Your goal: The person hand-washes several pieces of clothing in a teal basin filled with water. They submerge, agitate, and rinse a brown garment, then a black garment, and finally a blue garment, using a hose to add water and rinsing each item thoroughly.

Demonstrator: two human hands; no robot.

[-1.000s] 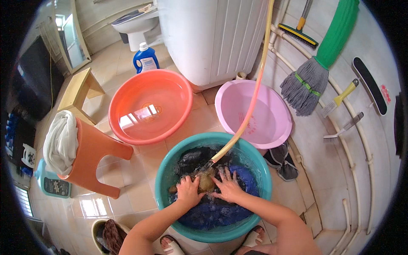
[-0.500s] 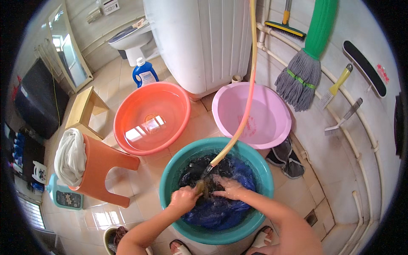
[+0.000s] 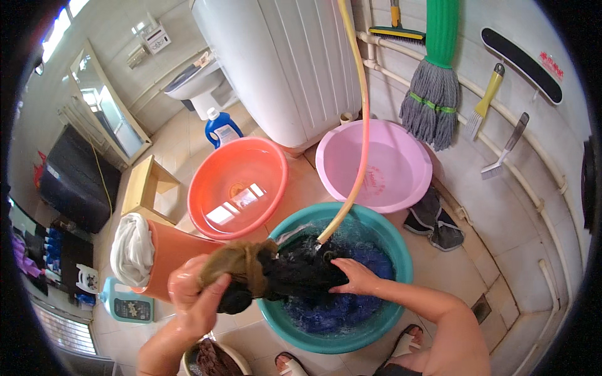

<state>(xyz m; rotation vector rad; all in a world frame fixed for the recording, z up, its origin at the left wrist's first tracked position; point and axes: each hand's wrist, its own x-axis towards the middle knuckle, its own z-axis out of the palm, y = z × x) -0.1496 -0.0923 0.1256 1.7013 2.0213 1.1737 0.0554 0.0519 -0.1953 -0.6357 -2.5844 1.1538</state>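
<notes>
A wet black garment with a brown band stretches over the left rim of a teal basin. My left hand is closed around its brown end, lifted outside the basin. At the garment's other end, inside the basin, my right hand touches the black cloth with fingers stretched and thumb apart; some fingertips are hidden. Dark blue cloth lies in the water beneath. Water runs from a yellow-pink hose onto the black cloth.
An orange basin of water and a pink basin stand beyond. To the left are an orange stool bearing white cloth, a teal jug and a wooden stool. A pail with brown cloth is near my feet.
My left hand has pulled the black and brown garment up and leftward out of the basin. My right hand has shifted slightly right. The view has turned a little.
</notes>
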